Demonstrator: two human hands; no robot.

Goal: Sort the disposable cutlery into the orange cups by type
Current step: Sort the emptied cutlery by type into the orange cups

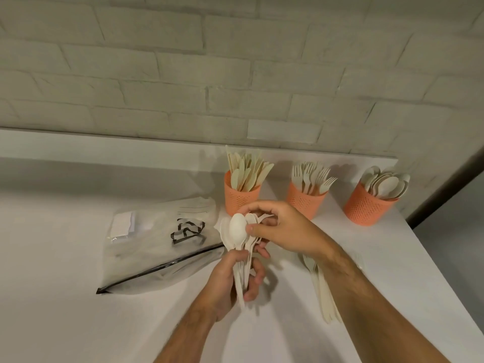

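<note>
My left hand grips the handles of a bunch of pale spoons upright above the white table. My right hand pinches the spoon bowls at the top of that bunch. Behind stand three orange cups: the left cup holds knives, the middle cup holds forks, the right cup holds spoons. A small pile of loose forks lies on the table under my right forearm.
A clear plastic zip bag with a black mark lies flat to the left of my hands. The white table ends at a brick wall behind and at an edge on the right, past the cups.
</note>
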